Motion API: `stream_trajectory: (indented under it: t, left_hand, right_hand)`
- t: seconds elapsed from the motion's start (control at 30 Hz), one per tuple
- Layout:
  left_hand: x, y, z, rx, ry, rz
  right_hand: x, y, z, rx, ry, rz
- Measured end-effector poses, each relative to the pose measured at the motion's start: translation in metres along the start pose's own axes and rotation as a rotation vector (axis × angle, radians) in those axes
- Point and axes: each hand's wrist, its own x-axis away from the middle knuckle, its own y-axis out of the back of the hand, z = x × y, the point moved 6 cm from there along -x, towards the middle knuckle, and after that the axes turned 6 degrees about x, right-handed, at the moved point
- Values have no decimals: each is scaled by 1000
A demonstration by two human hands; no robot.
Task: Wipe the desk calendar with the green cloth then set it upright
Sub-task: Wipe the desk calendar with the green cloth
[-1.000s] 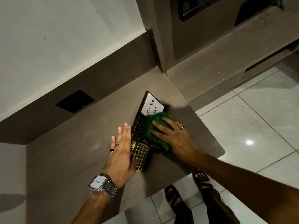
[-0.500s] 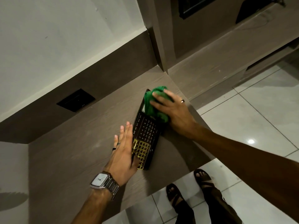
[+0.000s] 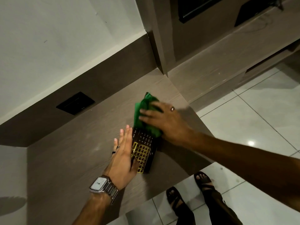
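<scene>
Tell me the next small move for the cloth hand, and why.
Probably drag the green cloth back toward the near end. The right hand presses it on the far half of the flat desk calendar; the gold grid lies uncovered, and the left hand braces the edge.

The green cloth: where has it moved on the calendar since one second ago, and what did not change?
The right hand slid the green cloth from the middle of the desk calendar to its far end, covering the white note panel. The left hand stayed flat against the calendar's left edge; the calendar still lies flat.
</scene>
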Motion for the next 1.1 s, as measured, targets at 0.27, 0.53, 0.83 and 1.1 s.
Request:
stream_trajectory:
  t: [0.27,0.53,0.83,1.1]
  left_hand:
    - [-1,0,0,-3,4,-4]
    - [-1,-1,-1,67,-8,-19]
    - [-3,1,-2,74,7,-27]
    - [-3,0,1,100,31,-25]
  right_hand:
    - [20,-21,-14,-23,51,96]
    - [70,-34,19,-51,-330,121]
    - [49,-25,-19,-14,-299,159]
    - [47,-29,-13,7,-482,182]
